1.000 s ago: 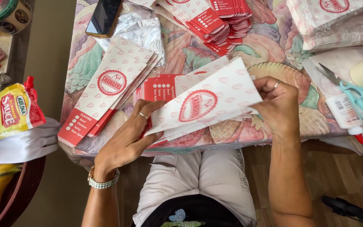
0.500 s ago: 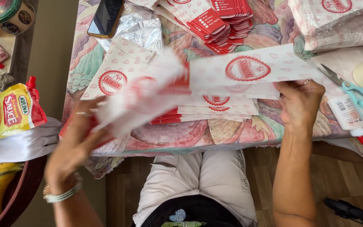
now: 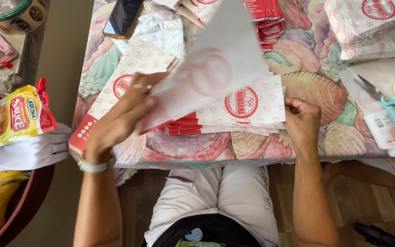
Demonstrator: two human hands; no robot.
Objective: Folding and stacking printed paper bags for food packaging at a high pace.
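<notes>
above the table [image 3: 307, 59], left hand [image 3: 115, 123] pinches a white paper bag [image 3: 211, 68] lifted off the stack [image 3: 234, 114], while right hand [image 3: 302, 121], fingers curled, steadies that stack's edge.

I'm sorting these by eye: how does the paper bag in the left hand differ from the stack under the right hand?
The white paper bag with a red round emblem is single, lifted and tilted in the left hand, blurred. The stack of white-and-red paper bags lies flat on the patterned tablecloth, sharp, steadied by the right hand. Both share the round red emblem.
</notes>
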